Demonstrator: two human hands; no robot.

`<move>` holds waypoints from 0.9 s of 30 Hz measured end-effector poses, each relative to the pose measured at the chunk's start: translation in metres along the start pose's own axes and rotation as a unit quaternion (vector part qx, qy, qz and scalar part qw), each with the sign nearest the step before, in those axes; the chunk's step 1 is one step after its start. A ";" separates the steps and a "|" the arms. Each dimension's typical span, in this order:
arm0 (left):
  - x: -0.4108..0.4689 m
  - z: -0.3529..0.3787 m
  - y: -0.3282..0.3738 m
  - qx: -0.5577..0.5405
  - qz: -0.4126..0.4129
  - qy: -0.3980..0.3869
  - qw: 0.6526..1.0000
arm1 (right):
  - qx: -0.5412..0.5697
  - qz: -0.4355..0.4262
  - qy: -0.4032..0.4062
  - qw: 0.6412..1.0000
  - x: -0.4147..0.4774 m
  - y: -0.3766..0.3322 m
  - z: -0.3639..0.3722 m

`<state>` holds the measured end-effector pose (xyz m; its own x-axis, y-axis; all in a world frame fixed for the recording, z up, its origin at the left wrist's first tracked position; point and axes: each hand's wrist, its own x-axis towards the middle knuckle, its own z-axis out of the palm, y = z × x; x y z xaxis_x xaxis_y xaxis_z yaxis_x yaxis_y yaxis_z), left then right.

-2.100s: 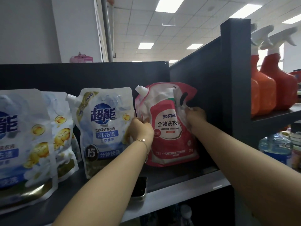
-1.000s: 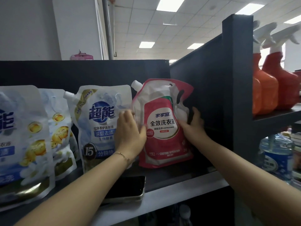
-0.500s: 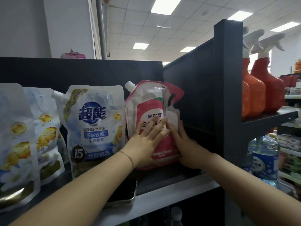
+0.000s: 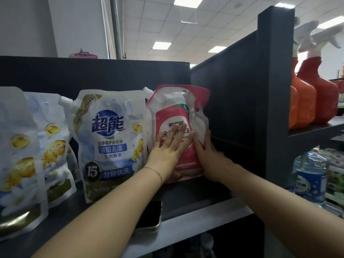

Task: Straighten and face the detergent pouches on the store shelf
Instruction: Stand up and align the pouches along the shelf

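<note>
Red pouch [image 4: 178,108]: I see it standing at the right end of the shelf [image 4: 195,218], set back from the front edge. Its printed front faces me. Its upper right part is creased, and its white spout shows at the top left.
Left hand [image 4: 168,149]: It lies flat on the front of the red pouch with the fingers straight and fanned over the label. A thin bracelet [image 4: 157,173] sits at the wrist.
Right hand [image 4: 208,155]: It is flat against the lower right of the same pouch. The fingers are straight and point up along the pouch's right edge, and the forefinger side touches the left hand's fingertips.
Blue pouch [image 4: 109,142]: It stands upright just left of the red pouch with its label forward and its spout at the top left. Whether the two pouches touch I cannot tell.
Other pouches [image 4: 54,138]: More white ones with yellow print stand toward the left end of the shelf. They overlap one another, and the nearest is cut off by the frame.
Phone [image 4: 149,215]: It is dark and lies flat at the front edge of the shelf, partly under my left forearm.
Side panel [image 4: 232,108]: This black upright wall closes the right end of the shelf, and the red pouch stands near it.
Spray bottles [image 4: 316,97]: Orange-red ones with white triggers stand on the neighbouring shelf beyond the panel.
Water jug [image 4: 310,177]: A clear jug with a blue label sits lower down on the right.
</note>
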<state>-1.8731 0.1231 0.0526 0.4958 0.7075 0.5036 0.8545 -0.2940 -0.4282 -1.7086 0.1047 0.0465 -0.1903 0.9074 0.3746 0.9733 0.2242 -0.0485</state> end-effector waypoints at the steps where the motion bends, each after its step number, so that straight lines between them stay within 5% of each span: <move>1: 0.000 -0.001 0.001 0.000 -0.007 -0.001 1.000 | -0.014 -0.002 0.012 1.000 0.000 -0.001 0.000; 7: -0.013 -0.009 -0.005 0.043 0.064 0.009 0.997 | -0.136 -0.013 0.084 0.987 -0.012 0.002 -0.003; 11: -0.041 -0.027 -0.022 0.029 0.122 0.020 0.992 | 0.006 -0.023 0.117 0.993 -0.030 -0.010 -0.012; 15: -0.078 -0.029 -0.048 -0.077 0.119 0.136 0.981 | 0.123 -0.070 0.160 0.977 -0.038 -0.035 -0.022; 22: -0.133 -0.032 -0.093 -0.053 -0.016 0.184 0.981 | 0.184 -0.185 0.121 0.958 -0.023 -0.095 -0.014; 27: -0.145 -0.022 -0.115 -0.183 -0.288 0.164 0.926 | 0.323 -0.121 0.010 0.939 -0.008 -0.124 0.000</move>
<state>-2.0398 0.0396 0.0452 -0.0901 0.5996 0.7952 0.9573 -0.1681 0.2352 -1.8282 0.0693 0.0498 -0.3869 0.7963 0.4649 0.6201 0.5978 -0.5080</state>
